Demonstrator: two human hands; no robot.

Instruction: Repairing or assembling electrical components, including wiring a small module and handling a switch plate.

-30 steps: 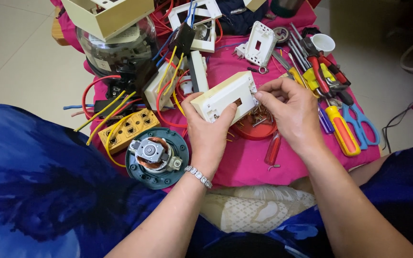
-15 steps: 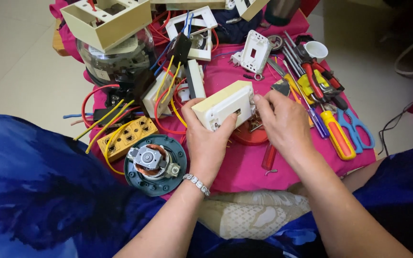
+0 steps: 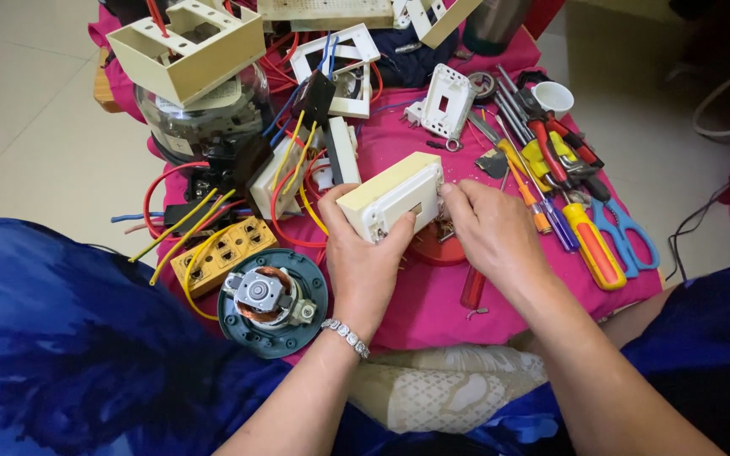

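Note:
My left hand (image 3: 363,260) grips a cream plastic switch box (image 3: 392,196) from below, holding it tilted above the pink cloth (image 3: 433,304). My right hand (image 3: 490,232) touches the box's right end with its fingertips pinched there; what they pinch is hidden. A silver bracelet (image 3: 345,335) circles my left wrist. Under the box lies a red round part (image 3: 434,247), mostly covered by my hands.
A small motor on a dark round base (image 3: 272,300) and a yellow socket strip (image 3: 223,255) lie left. Screwdrivers (image 3: 589,245), pliers (image 3: 558,152) and blue scissors (image 3: 627,232) lie right. Behind stand white faceplates (image 3: 448,100), another cream box (image 3: 198,46), a glass jar (image 3: 204,122) and loose wires.
The box has been turned and brought a little lower and left in my left hand. My right hand has closed in on its right end.

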